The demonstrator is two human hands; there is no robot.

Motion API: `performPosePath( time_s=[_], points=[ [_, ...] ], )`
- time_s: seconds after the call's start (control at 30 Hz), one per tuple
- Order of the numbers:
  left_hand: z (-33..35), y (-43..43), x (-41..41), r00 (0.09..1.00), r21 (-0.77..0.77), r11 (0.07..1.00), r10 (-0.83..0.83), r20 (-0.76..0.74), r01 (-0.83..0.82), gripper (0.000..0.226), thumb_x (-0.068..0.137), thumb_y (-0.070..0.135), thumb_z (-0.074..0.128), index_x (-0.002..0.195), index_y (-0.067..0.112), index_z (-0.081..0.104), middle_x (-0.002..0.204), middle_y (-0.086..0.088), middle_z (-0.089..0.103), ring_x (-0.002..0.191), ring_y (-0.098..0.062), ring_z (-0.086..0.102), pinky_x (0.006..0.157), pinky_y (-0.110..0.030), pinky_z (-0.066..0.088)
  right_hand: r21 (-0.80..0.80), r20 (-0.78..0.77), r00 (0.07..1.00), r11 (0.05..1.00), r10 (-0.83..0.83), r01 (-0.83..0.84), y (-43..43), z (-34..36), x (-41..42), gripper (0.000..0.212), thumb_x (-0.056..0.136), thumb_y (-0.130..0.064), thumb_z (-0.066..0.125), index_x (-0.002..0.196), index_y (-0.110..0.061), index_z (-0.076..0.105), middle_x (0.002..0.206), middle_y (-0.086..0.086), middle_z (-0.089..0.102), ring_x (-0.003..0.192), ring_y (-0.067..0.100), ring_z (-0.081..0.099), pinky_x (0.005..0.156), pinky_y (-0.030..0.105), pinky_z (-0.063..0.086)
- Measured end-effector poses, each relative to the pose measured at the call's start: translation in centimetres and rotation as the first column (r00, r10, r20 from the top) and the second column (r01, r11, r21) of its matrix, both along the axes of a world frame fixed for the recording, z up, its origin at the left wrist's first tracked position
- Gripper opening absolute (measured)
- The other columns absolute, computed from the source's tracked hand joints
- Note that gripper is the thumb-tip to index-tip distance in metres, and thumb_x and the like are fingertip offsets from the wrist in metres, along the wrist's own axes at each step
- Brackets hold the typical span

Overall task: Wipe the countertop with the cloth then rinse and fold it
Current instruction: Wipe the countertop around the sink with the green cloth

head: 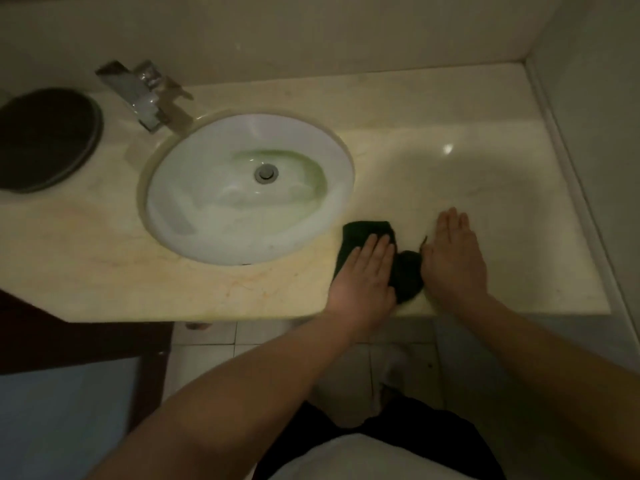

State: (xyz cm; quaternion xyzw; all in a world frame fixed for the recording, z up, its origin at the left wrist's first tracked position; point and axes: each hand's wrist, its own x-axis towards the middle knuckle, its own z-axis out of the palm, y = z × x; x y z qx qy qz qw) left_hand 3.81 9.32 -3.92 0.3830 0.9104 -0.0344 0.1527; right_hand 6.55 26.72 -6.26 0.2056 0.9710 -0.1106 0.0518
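Left hand (363,271) lies flat, fingers straight and together, palm pressed down on the dark cloth (405,275); not clenched, pinning rather than gripping. Right hand (453,254) is also flat and unclenched, just right of the cloth, its thumb edge touching or nearly touching the bunched lobe; cannot tell if it bears on fabric or only on stone. The cloth sits on the countertop (502,188) just right of the sink (194,174), near the counter's front edge: one flatter part reaches out beyond the left fingertips toward the sink rim, one rounded crumpled part lies between the two hands. A thin dark thread or corner sticks up by the right thumb. Judgement: cloth looks soft, limp and light, likely damp, no stiffness to hold a crease, so it will slump and needs flattening by palm; best taken at a corner or along an edge, pinched, not grabbed in the middle. The polished stone looks slick, so the cloth should slide easily under pressure. Seems to be folding or smoothing, near the end of the task. Behind the sink on its left stands the faucet (145,91); further left of the sink a dark round tray (45,140). No brand, label or readable writing anywhere; dim and soft.
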Motion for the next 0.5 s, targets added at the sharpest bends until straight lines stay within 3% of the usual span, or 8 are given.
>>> performPosePath(
  time_s=[0.17,0.33,0.4,0.5],
  points=[
    [0.4,-12.6,-2.1,0.999,0.074,0.996,0.049,-0.002,-0.049,0.071,0.095,0.039,0.027,0.153,0.006,0.004,0.163,-0.009,0.002,0.15,-0.026,0.001,0.121,-0.039,0.001,-0.013,0.011,1.0,1.0,-0.022,0.022,-10.7,-0.2,-0.6,0.066,0.099,-0.031,0.024,0.153,0.001,0.005,0.162,0.018,0.003,0.15,0.03,0.003,0.122,0.041,0.004],
    [-0.3,-23.3,-4.5,0.984,0.088,0.982,0.172,-0.039,-0.168,0.071,0.091,0.037,0.023,0.152,0.0,0.017,0.16,-0.019,0.017,0.148,-0.031,0.014,0.12,-0.047,0.016,-0.027,0.016,0.998,0.998,-0.065,0.065,-13.8,0.4,-0.6,0.068,0.099,-0.033,0.029,0.154,-0.001,0.005,0.163,0.016,0.003,0.15,0.028,0.001,0.122,0.041,0.005],
    [-0.3,-23.4,-4.5,0.969,0.097,0.965,0.247,-0.021,-0.244,0.071,0.092,0.035,0.025,0.152,-0.002,0.016,0.16,-0.02,0.015,0.148,-0.032,0.011,0.12,-0.046,0.014,-0.018,0.012,0.996,0.996,-0.083,0.083,-13.9,0.8,-0.5,0.068,0.098,-0.032,0.029,0.153,0.0,0.008,0.162,0.017,0.007,0.15,0.029,0.004,0.122,0.042,0.007],
    [0.0,-18.8,-2.9,0.936,0.176,0.919,0.348,0.058,-0.352,0.075,0.086,0.027,0.043,0.152,0.002,0.017,0.16,-0.016,0.018,0.147,-0.033,0.016,0.119,-0.042,0.016,-0.002,0.055,0.99,0.992,-0.128,0.128,-14.6,0.8,-1.0,0.069,0.099,-0.032,0.027,0.153,0.002,0.002,0.162,0.019,0.001,0.15,0.031,0.0,0.122,0.042,0.004]
  ],
)
